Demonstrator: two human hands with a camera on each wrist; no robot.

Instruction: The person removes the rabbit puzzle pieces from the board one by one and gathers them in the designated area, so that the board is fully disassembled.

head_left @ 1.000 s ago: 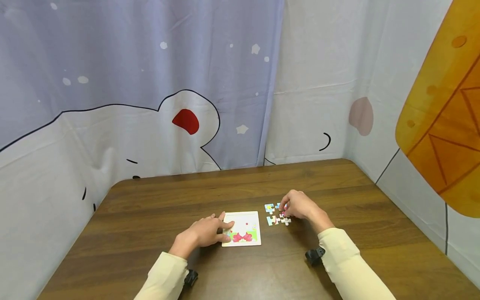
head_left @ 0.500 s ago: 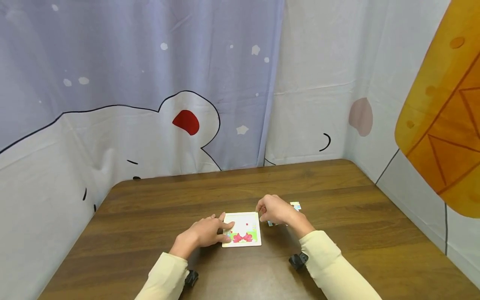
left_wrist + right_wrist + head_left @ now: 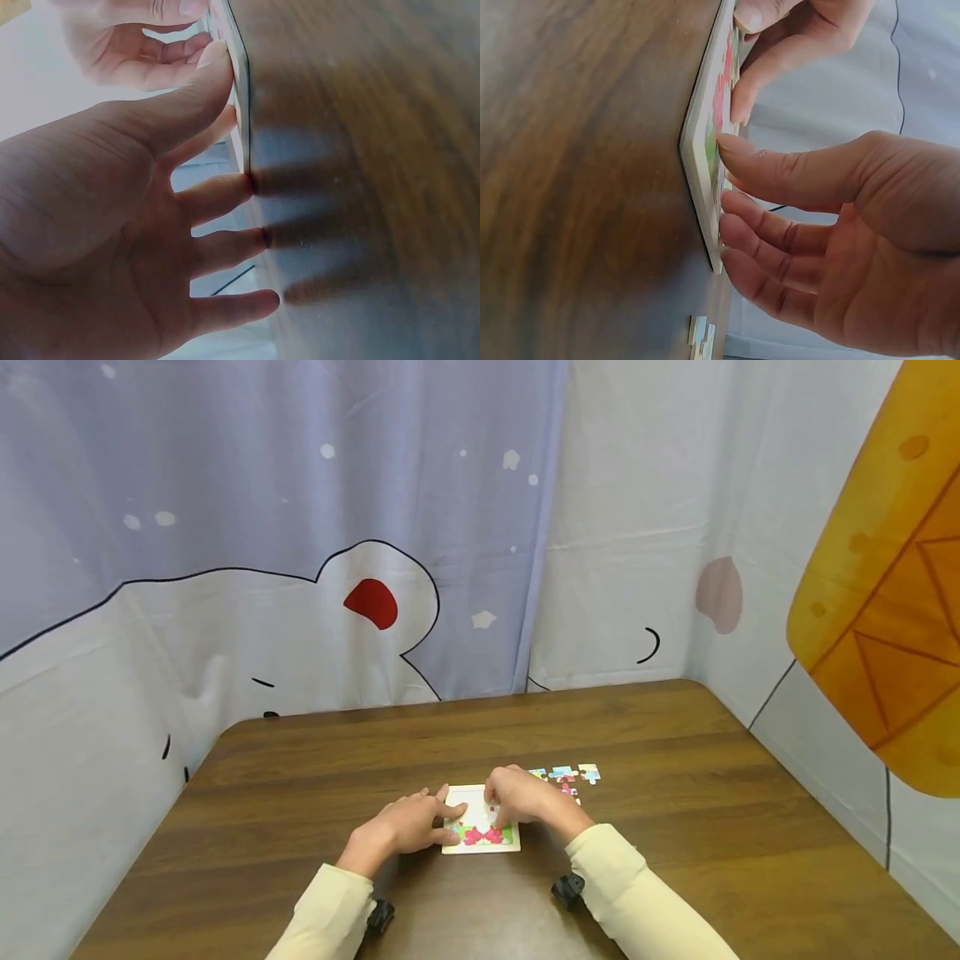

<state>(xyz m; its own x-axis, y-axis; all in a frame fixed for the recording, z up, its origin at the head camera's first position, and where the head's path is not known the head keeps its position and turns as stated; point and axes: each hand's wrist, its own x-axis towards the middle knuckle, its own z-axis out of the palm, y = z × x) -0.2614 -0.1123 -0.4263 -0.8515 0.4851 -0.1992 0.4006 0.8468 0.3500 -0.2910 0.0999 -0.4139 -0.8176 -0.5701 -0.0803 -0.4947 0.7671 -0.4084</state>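
A square jigsaw board (image 3: 480, 850) with a pale frame lies on the table, printed or filled with red and green shapes along its near side. My left hand (image 3: 408, 825) rests at its left edge, the thumb and a fingertip on the frame and the other fingers spread straight onto the table. Over the board's right half is my right hand (image 3: 525, 795), its thumb and fingers curled down to the surface in a pinch. The puzzle piece in that pinch is mostly hidden by the fingers. Several loose puzzle pieces (image 3: 562, 772) lie right of the board, partly behind the right hand.
The brown wooden table (image 3: 337, 760) spreads out around the board. Behind and to the right hangs a printed curtain (image 3: 465, 527), close to the table's far edge. Each wrist wears a small black camera, such as the one under the right sleeve (image 3: 630, 885).
My right hand has moved left from the loose pieces onto the board, uncovering some of those pieces. My left hand has stayed at the board's left edge.
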